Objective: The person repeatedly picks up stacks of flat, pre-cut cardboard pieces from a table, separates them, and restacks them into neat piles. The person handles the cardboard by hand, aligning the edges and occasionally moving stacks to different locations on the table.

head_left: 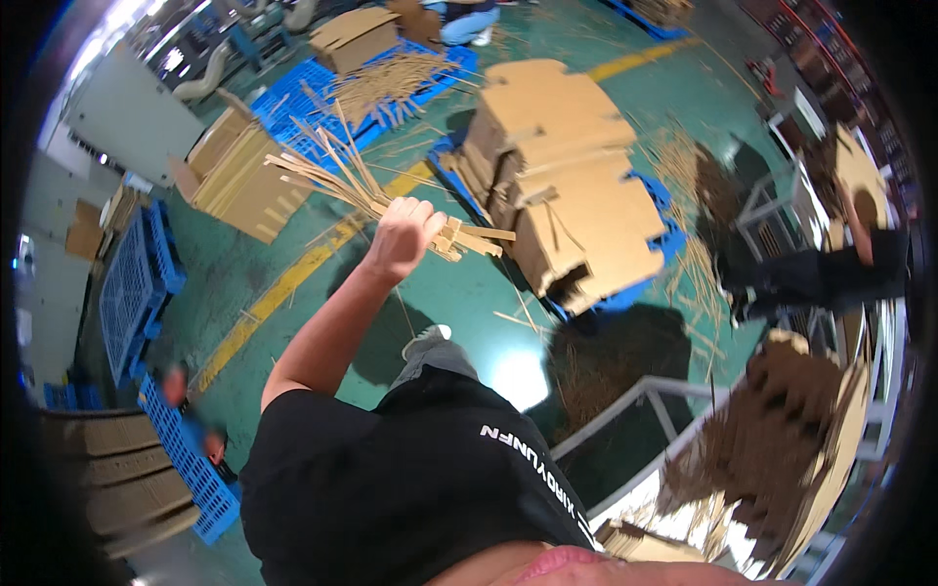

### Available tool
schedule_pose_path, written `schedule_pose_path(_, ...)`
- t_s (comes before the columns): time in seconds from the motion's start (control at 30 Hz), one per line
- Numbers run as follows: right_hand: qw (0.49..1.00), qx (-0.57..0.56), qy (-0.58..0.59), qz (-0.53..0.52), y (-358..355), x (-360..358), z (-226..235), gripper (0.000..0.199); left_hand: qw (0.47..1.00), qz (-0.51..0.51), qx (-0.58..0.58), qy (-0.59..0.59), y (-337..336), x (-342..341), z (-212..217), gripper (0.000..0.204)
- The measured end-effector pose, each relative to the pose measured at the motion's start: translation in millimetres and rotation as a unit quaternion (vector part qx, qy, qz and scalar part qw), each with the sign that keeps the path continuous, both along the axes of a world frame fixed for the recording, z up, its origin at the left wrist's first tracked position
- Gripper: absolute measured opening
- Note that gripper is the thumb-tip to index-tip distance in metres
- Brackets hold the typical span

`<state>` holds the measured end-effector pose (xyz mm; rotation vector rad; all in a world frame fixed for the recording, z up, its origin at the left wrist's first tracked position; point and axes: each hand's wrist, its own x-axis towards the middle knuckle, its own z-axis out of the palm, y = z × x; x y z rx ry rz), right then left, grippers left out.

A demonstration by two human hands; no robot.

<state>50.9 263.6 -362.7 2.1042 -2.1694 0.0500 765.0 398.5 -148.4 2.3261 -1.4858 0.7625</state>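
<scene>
Your one visible hand (403,237), frame centre, is fisted tight around a bundle of cardboard strips (342,176); can't tell whether it's left or right. The bundle's long axis runs upper left to right, ends fanning out upper left. Strips are thin, stiff, tan. Stacked die-cut cardboard sheets (572,186) sit just right on a blue pallet (640,285).

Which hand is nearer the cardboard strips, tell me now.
Left. The left hand is closed around the cardboard strips, raised ahead; the right hand is out of view.
</scene>
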Motion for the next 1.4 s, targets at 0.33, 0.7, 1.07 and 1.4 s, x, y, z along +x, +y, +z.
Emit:
schedule_pose_path(0.33,0.993,0.097,-0.052,0.035,-24.7,195.0,16.7,0.06,0.929,0.339,0.046,-0.143,306.4,368.4,16.1,0.039)
schedule_pose_path(0.7,0.983,0.158,-0.092,-0.037,14.4,155.5,27.2,0.077,0.878,0.287,0.17,0.343,242.3,266.2,-220.8,0.048)
schedule_pose_path(1.07,0.819,0.186,-0.472,-0.268,99.2,131.8,41.6,0.068,0.805,-0.218,0.376,0.404,-32.1,-35.8,-200.0,0.048)
schedule_pose_path(1.4,0.717,-0.066,-0.518,-0.461,232.3,-19.8,-4.8,0.063,0.654,-0.478,0.491,0.321,-167.2,-332.2,-171.9,0.049)
